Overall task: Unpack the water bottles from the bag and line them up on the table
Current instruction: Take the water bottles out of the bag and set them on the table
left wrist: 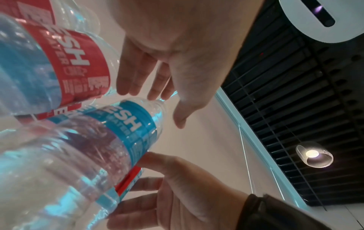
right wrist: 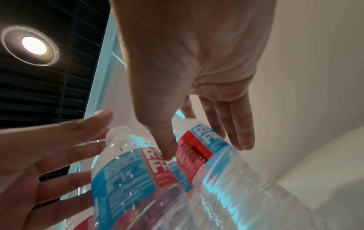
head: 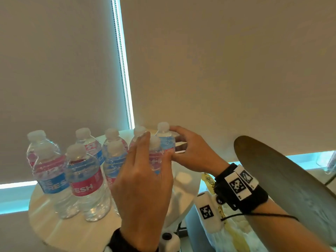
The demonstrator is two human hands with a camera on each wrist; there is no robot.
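Several clear water bottles with red and blue labels stand in two rows on a round white table [head: 72,231]. My left hand [head: 141,160] reaches over the front right bottle [head: 154,157], its fingers straight and spread beside the cap. My right hand [head: 190,151] is at the back right bottle [head: 164,139], fingers behind it and thumb in front. In the left wrist view the left hand [left wrist: 145,74] is straight-fingered above a blue-labelled bottle [left wrist: 128,124], which the right hand [left wrist: 173,191] touches. In the right wrist view the right hand [right wrist: 197,93] rests its thumb between two bottles [right wrist: 128,168].
A white plastic bag [head: 229,233] with yellow print lies low at the right, below my right wrist. A dark brown rounded object [head: 281,179] juts in from the right. Beige roller blinds [head: 218,70] hang close behind the table. Bare tabletop shows at the front.
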